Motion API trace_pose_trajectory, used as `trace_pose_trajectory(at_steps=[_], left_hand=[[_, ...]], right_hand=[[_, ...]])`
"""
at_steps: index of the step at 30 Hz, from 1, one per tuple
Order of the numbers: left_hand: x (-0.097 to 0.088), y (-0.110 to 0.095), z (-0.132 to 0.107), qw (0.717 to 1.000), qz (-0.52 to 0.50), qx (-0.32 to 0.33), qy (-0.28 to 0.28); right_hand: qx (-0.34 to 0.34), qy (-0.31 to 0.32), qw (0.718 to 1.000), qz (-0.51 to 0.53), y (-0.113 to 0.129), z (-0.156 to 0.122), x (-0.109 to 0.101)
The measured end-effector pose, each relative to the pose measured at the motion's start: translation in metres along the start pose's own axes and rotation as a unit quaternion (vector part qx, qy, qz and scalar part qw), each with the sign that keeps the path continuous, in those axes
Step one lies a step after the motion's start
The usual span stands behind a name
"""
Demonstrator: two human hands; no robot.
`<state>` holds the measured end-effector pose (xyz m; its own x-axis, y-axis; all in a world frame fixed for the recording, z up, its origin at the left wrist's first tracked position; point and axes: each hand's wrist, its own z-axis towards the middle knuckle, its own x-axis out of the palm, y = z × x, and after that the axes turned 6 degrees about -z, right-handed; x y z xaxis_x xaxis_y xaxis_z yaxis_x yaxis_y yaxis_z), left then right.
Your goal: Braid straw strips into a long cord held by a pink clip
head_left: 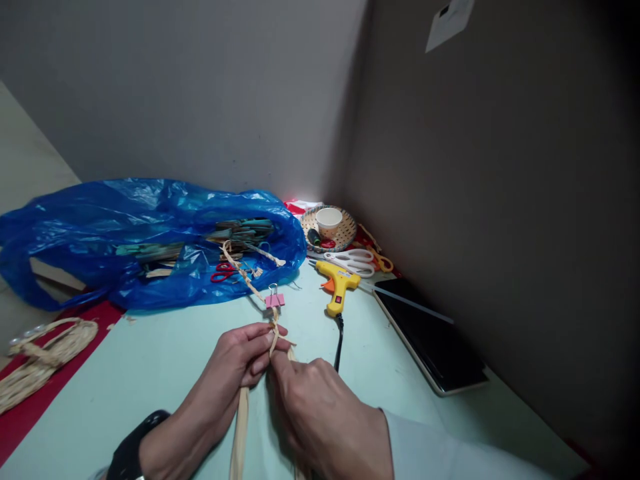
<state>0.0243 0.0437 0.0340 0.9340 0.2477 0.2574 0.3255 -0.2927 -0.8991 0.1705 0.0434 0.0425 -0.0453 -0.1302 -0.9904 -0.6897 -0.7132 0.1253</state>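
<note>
A pale straw braid [249,281] runs from the blue plastic bag toward me across the light green table, with a pink binder clip [275,299] clamped on it. My left hand [239,363] pinches the braid just below the clip, fingers closed round the strands. My right hand [320,413] is closed on the strands from the right, touching my left fingers. Loose flat straw strips [241,433] hang down between my wrists. A black watch sits on my left wrist.
A blue plastic bag [125,240] holding sticks and red scissors lies at the back left. A yellow glue gun [339,285], white scissors [353,260], a woven tray [345,235] with a cup, and a dark tablet [430,337] sit right. Coiled straw rope [40,360] lies far left.
</note>
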Motion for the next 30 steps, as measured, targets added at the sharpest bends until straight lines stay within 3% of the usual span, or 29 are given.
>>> trace_pose_trajectory(at_steps=[3, 6, 9, 11, 13, 16, 23, 27, 30], left_hand=[[-0.003, -0.001, 0.001, 0.999, -0.017, -0.011, 0.024], [-0.006, 0.001, 0.004, 0.998, -0.047, -0.019, 0.046], [-0.006, 0.002, 0.005, 0.996, -0.062, -0.02, 0.061], [-0.005, 0.002, 0.006, 0.997, -0.055, -0.021, 0.058], [-0.005, 0.002, 0.006, 0.998, -0.044, -0.019, 0.048], [-0.005, 0.004, 0.007, 0.998, -0.028, -0.007, 0.056], [-0.003, 0.005, 0.004, 0.998, 0.013, 0.035, 0.055], [-0.002, 0.006, 0.0, 0.998, 0.052, 0.016, 0.044], [-0.005, 0.005, 0.0, 0.99, 0.137, 0.02, 0.023]], right_hand=[[-0.026, -0.018, 0.999, -0.016, -0.004, 0.003, -0.002], [-0.065, -0.099, 0.989, 0.09, -0.019, 0.01, -0.007], [0.01, -0.15, 0.962, 0.227, -0.036, 0.023, -0.009], [0.033, -0.116, 0.939, 0.323, -0.043, 0.031, -0.007], [0.011, -0.054, 0.909, 0.414, -0.045, 0.038, -0.002], [-0.002, -0.01, 0.88, 0.474, -0.045, 0.045, 0.004], [-0.004, -0.034, 0.903, 0.429, -0.049, 0.053, 0.008], [0.023, -0.043, 0.876, 0.479, -0.05, 0.054, 0.015], [0.037, -0.048, 0.847, 0.528, -0.048, 0.052, 0.018]])
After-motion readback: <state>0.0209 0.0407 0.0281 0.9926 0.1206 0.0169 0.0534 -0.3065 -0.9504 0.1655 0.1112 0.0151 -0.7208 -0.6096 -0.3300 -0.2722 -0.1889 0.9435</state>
